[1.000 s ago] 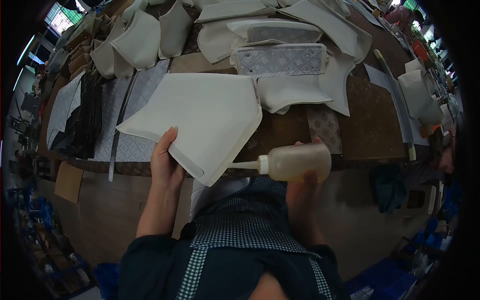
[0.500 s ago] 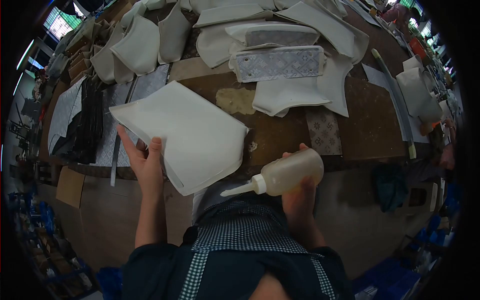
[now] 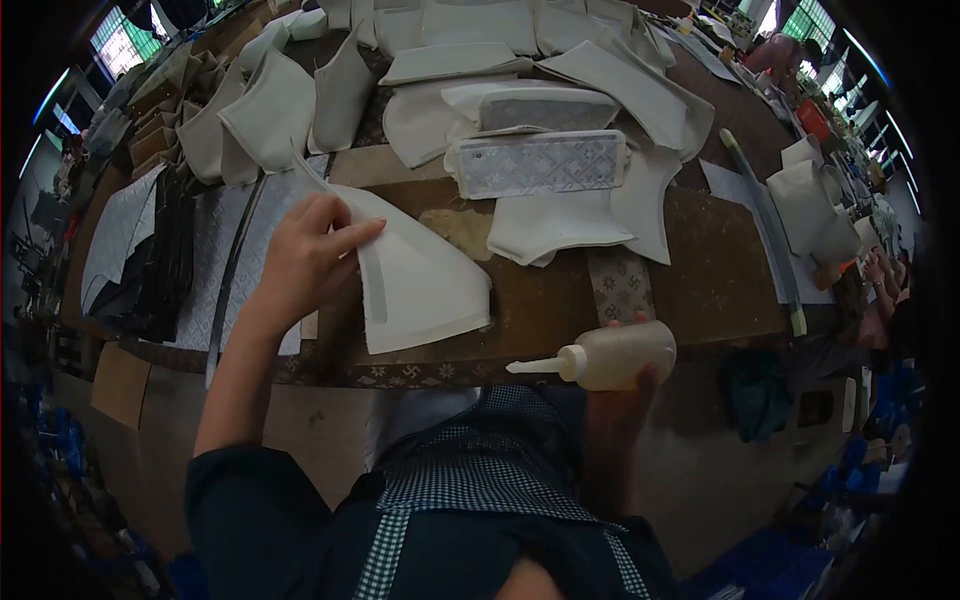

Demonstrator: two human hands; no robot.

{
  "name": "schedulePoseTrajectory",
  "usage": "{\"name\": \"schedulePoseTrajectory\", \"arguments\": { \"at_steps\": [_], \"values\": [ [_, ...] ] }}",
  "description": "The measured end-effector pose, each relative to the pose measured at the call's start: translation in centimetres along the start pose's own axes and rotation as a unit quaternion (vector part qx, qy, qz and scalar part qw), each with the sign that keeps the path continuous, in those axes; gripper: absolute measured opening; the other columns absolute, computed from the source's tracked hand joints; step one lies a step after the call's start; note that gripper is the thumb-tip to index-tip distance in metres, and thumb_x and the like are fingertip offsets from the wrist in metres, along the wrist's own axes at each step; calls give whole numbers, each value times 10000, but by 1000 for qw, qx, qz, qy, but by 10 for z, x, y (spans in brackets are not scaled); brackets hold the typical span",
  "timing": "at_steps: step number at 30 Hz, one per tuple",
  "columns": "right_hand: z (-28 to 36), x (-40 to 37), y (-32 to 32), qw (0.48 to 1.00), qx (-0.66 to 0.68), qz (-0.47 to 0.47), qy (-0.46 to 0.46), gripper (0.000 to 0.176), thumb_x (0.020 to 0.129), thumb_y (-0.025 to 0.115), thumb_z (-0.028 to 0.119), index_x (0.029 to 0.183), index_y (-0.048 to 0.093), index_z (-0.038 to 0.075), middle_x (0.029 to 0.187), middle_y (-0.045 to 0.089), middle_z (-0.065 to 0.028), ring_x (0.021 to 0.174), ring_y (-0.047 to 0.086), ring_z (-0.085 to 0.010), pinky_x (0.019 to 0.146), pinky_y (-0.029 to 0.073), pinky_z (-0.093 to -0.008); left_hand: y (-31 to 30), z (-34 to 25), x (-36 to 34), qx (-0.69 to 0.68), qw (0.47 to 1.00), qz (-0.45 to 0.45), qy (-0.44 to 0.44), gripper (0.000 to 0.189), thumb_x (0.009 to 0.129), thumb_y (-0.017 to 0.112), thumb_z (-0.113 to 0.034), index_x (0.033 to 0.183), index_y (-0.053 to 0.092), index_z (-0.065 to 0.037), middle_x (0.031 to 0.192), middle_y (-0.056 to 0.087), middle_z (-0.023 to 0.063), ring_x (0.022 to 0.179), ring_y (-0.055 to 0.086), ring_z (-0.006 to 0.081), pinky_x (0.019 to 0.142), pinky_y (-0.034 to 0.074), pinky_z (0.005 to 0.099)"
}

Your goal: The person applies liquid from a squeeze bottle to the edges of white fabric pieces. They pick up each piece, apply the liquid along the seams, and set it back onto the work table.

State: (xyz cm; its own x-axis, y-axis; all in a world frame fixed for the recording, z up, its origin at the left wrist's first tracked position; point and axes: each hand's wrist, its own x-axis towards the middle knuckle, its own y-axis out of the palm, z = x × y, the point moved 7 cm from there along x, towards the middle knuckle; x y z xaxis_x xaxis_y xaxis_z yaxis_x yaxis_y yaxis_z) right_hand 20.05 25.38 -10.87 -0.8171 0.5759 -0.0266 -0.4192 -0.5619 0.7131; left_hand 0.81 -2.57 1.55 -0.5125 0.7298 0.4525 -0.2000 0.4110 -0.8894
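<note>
My left hand [image 3: 305, 255] is closed on the left edge of a white leather-like panel [image 3: 425, 280], its fingertips over the panel's face. The panel's upper left corner bends up in a thin strip, and a greyish band runs along its left side. It sits over the brown board [image 3: 535, 290] near the table's front edge. In my right hand [image 3: 640, 385] is a translucent squeeze bottle [image 3: 620, 358] with pale yellowish contents, tipped on its side. Its white nozzle points left, below the panel's lower right corner and apart from it. Most of my right fingers are hidden behind the bottle.
More white panels [image 3: 560, 215] lie piled at the back, with a patterned-backed piece [image 3: 540, 165] among them. Black sheets [image 3: 165, 270] and a dark strip [image 3: 232, 270] lie at left. A long bar [image 3: 765, 230] lies at right. Another person [image 3: 885, 290] is at the far right.
My left hand has moved from beneath the panel to over its left edge. The panel has shifted up and its left side is now bent. The bottle has moved right and slightly down.
</note>
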Motion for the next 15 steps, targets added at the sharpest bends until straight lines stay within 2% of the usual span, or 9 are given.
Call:
{"name": "schedulePoseTrajectory", "arguments": {
  "at_steps": [3,6,7,9,15],
  "values": [
    [4,0,3,1000,-9,-12,-22,840,812,703,456,1427,269,84,1318,413,-131,1246,435,-285,1026,425,-473,-11,-11,26,-3,996,-49,75,155,780,674,-100,933,661,-116,911,589,68,842,578,263,907,422,431],
    [4,4,1,1000,-6,-5,-31,847,809,704,460,1430,266,88,1313,419,-128,1241,441,-282,1021,430,-476,14,0,37,-99,993,10,71,71,817,666,-158,852,633,-106,903,624,45,881,601,244,1004,353,455],
    [6,6,3,999,-8,9,-32,849,807,705,454,1433,262,89,1317,413,-128,1246,438,-278,1026,429,-470,18,4,41,-90,994,25,52,137,859,637,-226,831,630,-92,842,629,54,885,603,233,985,356,439],
    [10,11,7,999,-14,32,-38,853,805,707,442,1438,255,92,1324,401,-128,1258,432,-272,1035,425,-459,21,-2,53,-119,991,2,54,167,874,615,-242,822,621,-84,795,623,64,843,607,244,938,382,424],
    [53,25,30,980,-114,43,-155,870,784,725,425,1435,266,76,1303,441,-163,1239,458,-283,1014,446,-473,32,-13,83,-98,994,-13,44,256,882,589,-298,769,608,-69,689,613,103,701,608,288,776,445,401]
  ]
}}
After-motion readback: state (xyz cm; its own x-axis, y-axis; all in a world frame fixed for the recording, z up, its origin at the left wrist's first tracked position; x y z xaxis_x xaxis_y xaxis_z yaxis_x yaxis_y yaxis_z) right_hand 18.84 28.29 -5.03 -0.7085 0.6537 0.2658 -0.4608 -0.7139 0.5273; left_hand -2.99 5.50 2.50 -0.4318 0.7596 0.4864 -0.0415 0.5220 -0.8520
